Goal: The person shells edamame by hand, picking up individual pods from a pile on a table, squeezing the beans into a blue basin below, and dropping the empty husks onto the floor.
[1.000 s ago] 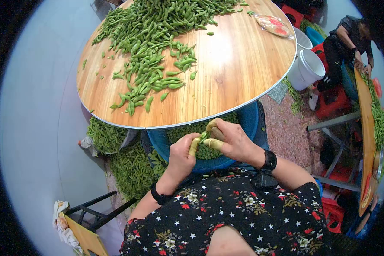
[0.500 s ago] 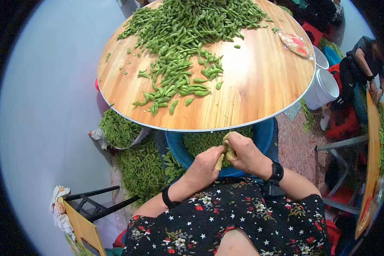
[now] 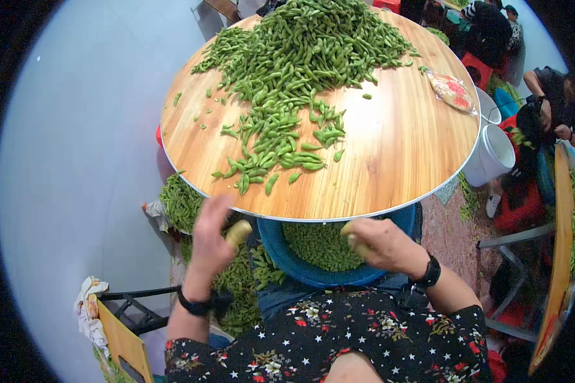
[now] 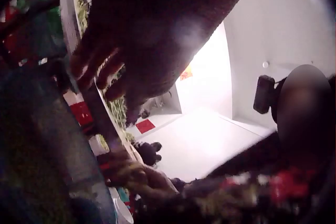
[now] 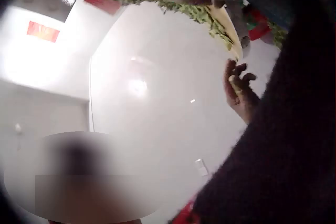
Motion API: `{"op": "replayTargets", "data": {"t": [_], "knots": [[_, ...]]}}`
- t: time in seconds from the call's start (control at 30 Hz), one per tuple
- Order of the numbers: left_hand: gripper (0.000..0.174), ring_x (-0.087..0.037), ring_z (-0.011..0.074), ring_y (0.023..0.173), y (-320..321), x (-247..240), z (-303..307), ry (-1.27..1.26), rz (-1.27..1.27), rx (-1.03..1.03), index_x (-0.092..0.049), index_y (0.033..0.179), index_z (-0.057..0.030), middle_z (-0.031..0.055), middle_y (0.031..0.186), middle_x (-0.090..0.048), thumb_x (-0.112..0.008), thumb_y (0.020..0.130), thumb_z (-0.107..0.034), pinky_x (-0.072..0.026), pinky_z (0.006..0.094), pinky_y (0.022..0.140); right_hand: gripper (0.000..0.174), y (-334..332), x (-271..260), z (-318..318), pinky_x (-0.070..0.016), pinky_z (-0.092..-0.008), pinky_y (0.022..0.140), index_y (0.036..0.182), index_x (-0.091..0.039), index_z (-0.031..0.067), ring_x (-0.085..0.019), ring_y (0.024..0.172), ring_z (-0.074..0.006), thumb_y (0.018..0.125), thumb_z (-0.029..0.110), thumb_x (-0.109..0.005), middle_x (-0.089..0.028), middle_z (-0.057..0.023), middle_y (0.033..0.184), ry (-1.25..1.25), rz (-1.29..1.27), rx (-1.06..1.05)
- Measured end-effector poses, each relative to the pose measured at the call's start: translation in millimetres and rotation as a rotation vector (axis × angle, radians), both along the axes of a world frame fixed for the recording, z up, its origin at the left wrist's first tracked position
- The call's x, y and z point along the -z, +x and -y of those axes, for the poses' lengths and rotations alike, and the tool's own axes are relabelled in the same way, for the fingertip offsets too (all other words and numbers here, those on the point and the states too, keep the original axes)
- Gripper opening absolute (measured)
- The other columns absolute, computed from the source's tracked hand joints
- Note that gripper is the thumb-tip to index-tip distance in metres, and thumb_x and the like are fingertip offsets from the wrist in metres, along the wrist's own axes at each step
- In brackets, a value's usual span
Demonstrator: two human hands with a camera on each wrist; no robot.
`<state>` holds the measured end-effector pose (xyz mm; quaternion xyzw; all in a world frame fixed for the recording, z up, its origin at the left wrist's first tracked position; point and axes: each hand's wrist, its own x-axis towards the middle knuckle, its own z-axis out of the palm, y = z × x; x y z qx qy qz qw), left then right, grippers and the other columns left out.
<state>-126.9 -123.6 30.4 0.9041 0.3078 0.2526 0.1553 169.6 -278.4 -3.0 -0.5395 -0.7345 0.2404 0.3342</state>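
Observation:
In the head view my left hand (image 3: 212, 239) is at the table's near left edge, blurred, its fingers extended and apart from the thumb. A yellowish cover (image 3: 238, 233) wraps that thumb. The right wrist view shows the same left hand (image 5: 240, 90) with fingers spread and nothing between them. My right hand (image 3: 386, 244) is above the blue basin (image 3: 275, 255), fingers bent; I cannot tell whether it holds anything. Shelled green beans (image 3: 322, 246) fill the bottom of the basin. Edamame pods (image 3: 275, 140) lie in a large heap on the round wooden table (image 3: 396, 159), thinning toward its near edge.
A sack of pods (image 3: 180, 201) and more pods on the floor (image 3: 239, 287) lie at the left. White buckets (image 3: 497, 147) and a sealed plastic packet (image 3: 452, 92) are at the right. Another person (image 3: 556, 96) sits by a second table (image 3: 559, 255).
My hands, together over the basin before, have parted. The left has swung left toward the table edge and its fingers have straightened; the right stays over the basin. The head view has shifted.

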Motion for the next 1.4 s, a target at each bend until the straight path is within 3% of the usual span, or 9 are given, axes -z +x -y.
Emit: {"op": "replayTargets", "data": {"t": [0.07, 0.17, 0.27, 0.57, 0.6, 0.7, 0.83, 1.3, 1.4], "knots": [[0.071, -0.039, 0.0412, 0.127, -1, 18, -57, 0.161, -0.022, -0.096, -0.04, 0.135, -0.0011, 0.026, 0.137, -0.039, -0.065, 0.083, -0.042, -0.0332, 0.0456, 0.105, 0.015, 12, -8, -12, -0.0496, -0.0397, 0.067, 0.1, -0.056, 0.0002, -0.061, 0.078, -0.0374, 0.087, 0.008, -0.054, -0.06, -0.0201, 0.079, -0.004, -0.057, 0.066], [0.083, -0.027, 0.0421, 0.135, 6, 67, -144, 0.179, -0.123, -0.142, -0.028, 0.143, -0.0015, 0.029, 0.145, -0.025, -0.061, 0.084, -0.051, -0.0245, 0.0454, 0.11, 0.018, 22, 1, -31, -0.0485, -0.0297, 0.053, 0.103, -0.056, -0.0017, -0.06, 0.056, -0.0165, 0.09, 0.009, -0.052, -0.059, -0.0072, 0.071, -0.27, -0.591, 0.236], [0.089, -0.022, 0.0421, 0.138, 33, 65, -179, 0.121, -0.228, -0.136, -0.024, 0.145, -0.0016, 0.0302, 0.148, -0.019, -0.057, 0.083, -0.056, -0.019, 0.0448, 0.113, 0.017, 27, 2, -35, -0.0457, -0.0254, 0.049, 0.103, -0.057, -0.0013, -0.056, 0.053, -0.0082, 0.091, 0.009, -0.051, -0.055, -0.0015, 0.069, -0.249, -0.659, 0.231], [0.07, -0.029, 0.0431, 0.134, 97, 30, -118, -0.042, -0.289, 0.448, -0.038, 0.141, -0.0095, 0.0253, 0.147, -0.027, -0.059, 0.086, -0.048, -0.0246, 0.044, 0.111, 0.013, 28, 4, -36, -0.0441, -0.0238, 0.047, 0.101, -0.057, 0.0009, -0.054, 0.052, -0.0077, 0.09, 0.008, -0.055, -0.052, -0.0003, 0.067, -0.337, -0.687, 0.258], [0.058, -0.043, 0.0401, 0.126, 104, 22, -116, -0.076, -0.116, 0.503, -0.051, 0.13, -0.0103, 0.0262, 0.138, -0.041, -0.059, 0.086, -0.046, -0.0364, 0.0445, 0.103, 0.013, 29, 5, -37, -0.0441, -0.0238, 0.047, 0.101, -0.057, 0.0009, -0.054, 0.052, -0.0077, 0.09, 0.008, -0.055, -0.052, -0.0003, 0.067, -0.338, -0.687, 0.262], [0.053, -0.053, 0.034, 0.117, 112, 8, -163, -0.229, 0.037, 0.042, -0.057, 0.121, -0.0053, 0.0235, 0.126, -0.055, -0.054, 0.09, -0.048, -0.0415, 0.0404, 0.098, 0.013, 31, 7, -36, -0.0435, -0.0234, 0.046, 0.1, -0.057, 0.0009, -0.053, 0.051, -0.0072, 0.091, 0.01, -0.057, -0.053, 0.0, 0.068, -0.292, -0.628, 0.245], [0.031, -0.064, 0.0362, 0.087, 129, 43, -271, 0.162, 0.155, -0.454, -0.066, 0.098, -0.0011, 0.0204, 0.094, -0.067, -0.06, 0.087, -0.029, -0.0493, 0.0403, 0.077, 0.013, 27, 2, -37, -0.0434, -0.0239, 0.046, 0.099, -0.057, 0.0008, -0.053, 0.051, -0.0072, 0.091, 0.011, -0.058, -0.053, -0.0001, 0.069, -0.307, -0.686, 0.267], [0.018, -0.06, 0.037, 0.079, 185, 28, -148, -0.02, -0.011, 0.08, -0.055, 0.093, -0.0012, 0.0197, 0.082, -0.061, -0.063, 0.081, -0.012, -0.0467, 0.0425, 0.07, 0.017, 27, 0, -35, -0.0462, -0.0304, 0.058, 0.102, -0.057, 0.0017, -0.058, 0.064, -0.0119, 0.089, 0.012, -0.058, -0.053, -0.0046, 0.068, -0.283, -0.464, 0.246], [0.016, -0.058, 0.0367, 0.074, 167, 15, -140, 0.024, 0.114, 0.068, -0.052, 0.089, -0.0018, 0.0182, 0.078, -0.058, -0.063, 0.08, -0.01, -0.0454, 0.0426, 0.067, 0.02, 7, 6, -41, -0.0476, -0.0388, 0.069, 0.104, -0.058, 0.0041, -0.059, 0.077, -0.0317, 0.085, 0.009, -0.058, -0.059, -0.0153, 0.082, 0.114, -0.217, -0.035]]}}
